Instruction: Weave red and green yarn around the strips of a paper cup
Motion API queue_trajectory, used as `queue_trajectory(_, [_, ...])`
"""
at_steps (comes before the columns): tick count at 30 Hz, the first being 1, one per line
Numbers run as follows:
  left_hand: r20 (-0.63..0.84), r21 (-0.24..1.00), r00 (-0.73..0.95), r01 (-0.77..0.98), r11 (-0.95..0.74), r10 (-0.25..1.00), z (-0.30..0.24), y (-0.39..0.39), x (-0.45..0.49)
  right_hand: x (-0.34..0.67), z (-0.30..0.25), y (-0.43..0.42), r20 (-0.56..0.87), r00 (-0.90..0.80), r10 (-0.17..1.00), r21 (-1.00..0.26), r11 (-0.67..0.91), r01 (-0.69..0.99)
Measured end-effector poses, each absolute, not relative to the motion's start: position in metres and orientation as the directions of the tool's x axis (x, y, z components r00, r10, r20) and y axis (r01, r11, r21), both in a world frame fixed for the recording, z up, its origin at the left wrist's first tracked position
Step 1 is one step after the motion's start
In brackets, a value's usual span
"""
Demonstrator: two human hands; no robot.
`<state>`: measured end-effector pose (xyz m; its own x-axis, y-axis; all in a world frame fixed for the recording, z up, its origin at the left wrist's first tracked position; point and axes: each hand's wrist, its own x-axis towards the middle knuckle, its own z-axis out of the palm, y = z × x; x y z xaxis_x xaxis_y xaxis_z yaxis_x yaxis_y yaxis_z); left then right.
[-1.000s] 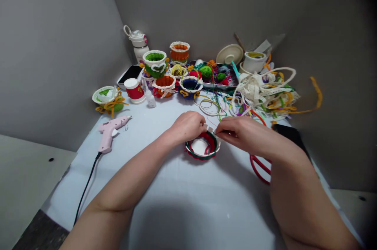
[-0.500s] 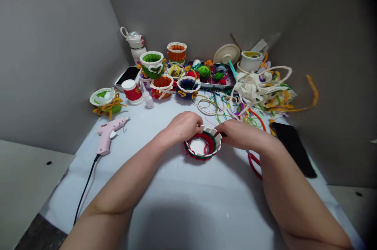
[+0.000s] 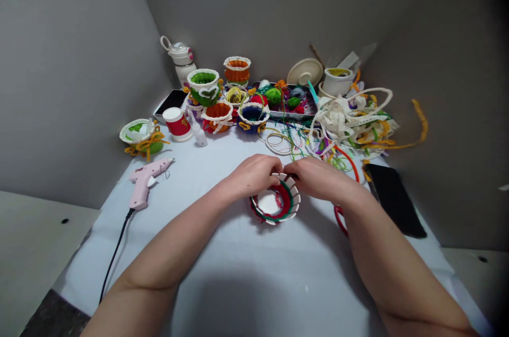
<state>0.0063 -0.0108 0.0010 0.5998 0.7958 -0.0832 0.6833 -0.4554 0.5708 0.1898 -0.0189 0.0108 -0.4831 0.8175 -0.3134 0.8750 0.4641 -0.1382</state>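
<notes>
A small round basket [image 3: 287, 209] stands on the cloth in front of me, woven with red and green yarn. It has a white base and a white slotted rim. My left hand [image 3: 252, 175] grips the rim at its far left, and my right hand [image 3: 318, 178] closes on the far right of the rim. The fingertips of both hands nearly meet above the basket and hide its far edge. Red-handled scissors [image 3: 340, 219] lie just beyond my right forearm, mostly hidden by it.
A pink glue gun [image 3: 143, 183] lies at left, its black cord [image 3: 117, 252] trailing toward me. A black phone [image 3: 392, 200] lies at right. Yarn baskets [image 3: 218, 117], a metal tray [image 3: 294, 110], and tangled lace [image 3: 350, 125] crowd the back.
My hands have drawn closer together over the basket. More of the white slotted rim now shows on the right. The whole scene has shifted slightly left in view.
</notes>
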Motion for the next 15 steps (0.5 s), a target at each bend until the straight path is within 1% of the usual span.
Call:
queue_trajectory(3, [-0.073,0.562,0.604,0.682,-0.467,0.794,-0.002,-0.009,0.006,0.191,0.015,-0.019,-0.304,-0.436,0.847,-0.076,0.435,0.897])
queue_trajectory(5, [-0.065,0.546,0.601,0.690,-0.475,0.797,-0.002,-0.008,0.005,0.193,0.018,-0.019,-0.302,-0.424,0.854,-0.065,0.425,0.903])
queue_trajectory(11, [-0.042,0.560,0.598,0.678,-0.477,0.801,-0.004,-0.009,0.009,0.200,0.018,-0.018,-0.287,-0.501,0.817,-0.157,0.476,0.866])
queue_trajectory(15, [-0.030,0.481,0.558,0.735,-0.478,0.829,0.000,-0.008,0.008,0.207,0.019,-0.016,-0.271,-0.503,0.821,-0.161,0.476,0.864])
